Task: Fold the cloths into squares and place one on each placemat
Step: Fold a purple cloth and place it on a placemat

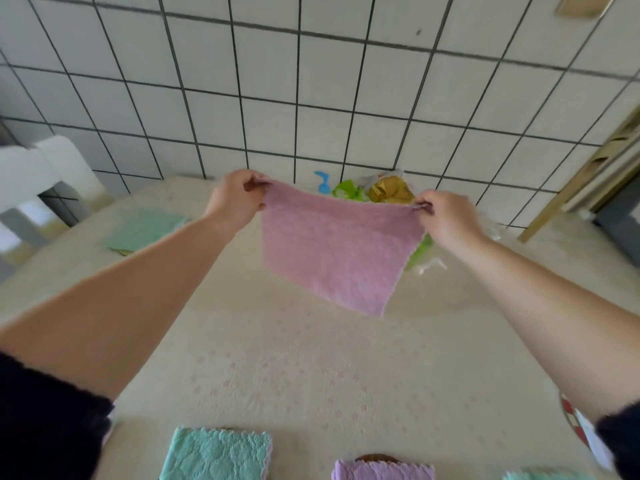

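We judge the pink cloth (pixel 332 251) light and limp, each grip, left hand (pixel 235 199) and right hand (pixel 446 216), pinching a top corner.

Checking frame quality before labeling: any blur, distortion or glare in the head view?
Head view: strong wide-angle bending, the wall tile lines fan outward; soft blur overall, worst on the forearms and frame edges; lighting even and diffuse, no glare. The pink cloth, pinched by the left hand and right hand, reads clearly enough.

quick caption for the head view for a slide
Both hands, left and right, pinch a pink cloth by its top corners above the table.
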Demonstrator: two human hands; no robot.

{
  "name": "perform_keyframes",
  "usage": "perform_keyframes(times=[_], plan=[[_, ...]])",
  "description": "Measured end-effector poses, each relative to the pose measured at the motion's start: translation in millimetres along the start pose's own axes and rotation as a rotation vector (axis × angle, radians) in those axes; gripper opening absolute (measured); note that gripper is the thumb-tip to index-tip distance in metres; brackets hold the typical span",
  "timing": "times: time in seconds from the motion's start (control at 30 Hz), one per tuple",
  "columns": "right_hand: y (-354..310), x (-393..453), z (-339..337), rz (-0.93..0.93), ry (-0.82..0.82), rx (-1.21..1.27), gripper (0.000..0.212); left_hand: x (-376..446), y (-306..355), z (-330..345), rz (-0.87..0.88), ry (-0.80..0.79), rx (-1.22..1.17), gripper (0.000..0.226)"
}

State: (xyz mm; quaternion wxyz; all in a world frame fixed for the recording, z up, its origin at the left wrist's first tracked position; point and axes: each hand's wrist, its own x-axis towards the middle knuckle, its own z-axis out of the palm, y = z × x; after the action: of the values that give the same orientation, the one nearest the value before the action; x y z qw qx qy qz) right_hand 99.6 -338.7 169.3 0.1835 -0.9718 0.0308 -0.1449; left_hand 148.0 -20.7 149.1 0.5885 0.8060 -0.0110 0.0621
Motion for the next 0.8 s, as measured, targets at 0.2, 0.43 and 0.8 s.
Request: perform_keyframes(times=[0.2,0.43,0.8], plan=[[1.7,-10.6,-20.8,0.178,0.051,0.532,0.014,-15.7,22.5,-9.6,0.134,0.103,0.093,0.022],[31.5,-101.3,28.5,0.3,-0.172,0.698,0.016,-95.1,-49.9,-0.2,0.078,-0.028,0.289,0.023],[67.6,-201.9,111.6,0.499,-0.537,0.455,0.02,-183.9,-166.8,19.1,-0.279,-0.314,0.481,0.023]])
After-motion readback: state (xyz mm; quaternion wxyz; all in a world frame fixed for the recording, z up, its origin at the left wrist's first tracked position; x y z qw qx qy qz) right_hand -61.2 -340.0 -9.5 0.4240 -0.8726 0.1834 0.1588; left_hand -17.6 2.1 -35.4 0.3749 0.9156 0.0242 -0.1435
